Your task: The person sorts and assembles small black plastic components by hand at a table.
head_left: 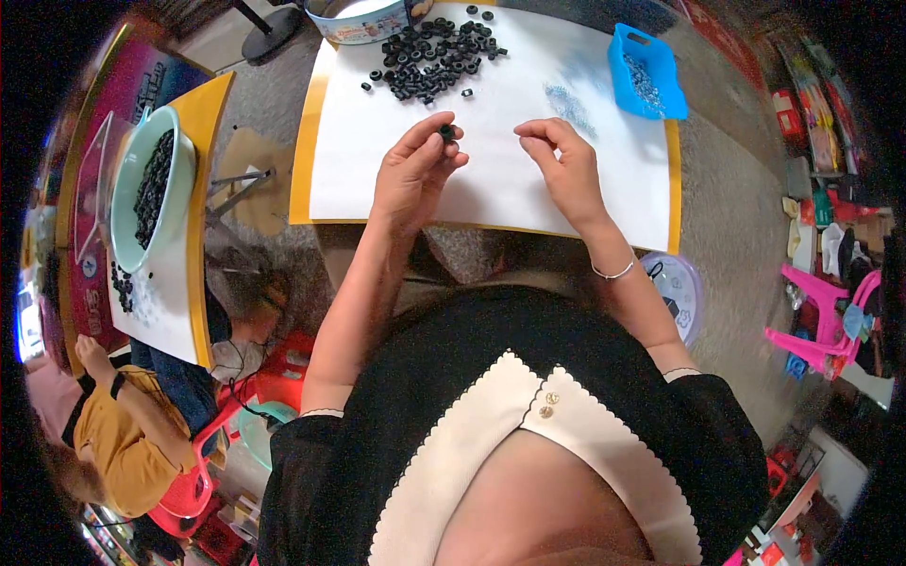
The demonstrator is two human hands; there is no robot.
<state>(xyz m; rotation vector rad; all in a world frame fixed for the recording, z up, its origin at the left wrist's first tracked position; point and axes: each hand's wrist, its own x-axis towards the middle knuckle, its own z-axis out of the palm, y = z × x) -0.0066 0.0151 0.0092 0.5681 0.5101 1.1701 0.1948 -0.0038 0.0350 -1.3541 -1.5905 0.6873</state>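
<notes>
Over the near part of the white-topped table [377, 193], my left hand [415, 170] is closed on a small black ring-shaped part [446, 133], held between thumb and fingers. To its right, my right hand [566, 170] has thumb and forefinger pinched together; whatever may be in the tips is too small to name. A heap of black ring-shaped parts [434, 61] lies beyond my left hand, with a few scattered loose. Past my right hand, small silvery-blue pieces [569, 107] are spread on the white surface. More such pieces sit in a blue plastic scoop-like tray [623, 85] at the far right.
A round tin [363, 26] stands at the far left of the table. On a second table [179, 325] to the left, a pale green basin [185, 179] holds many black parts. A person in a yellow top [137, 439] sits there. Pink stools [826, 302] stand at right.
</notes>
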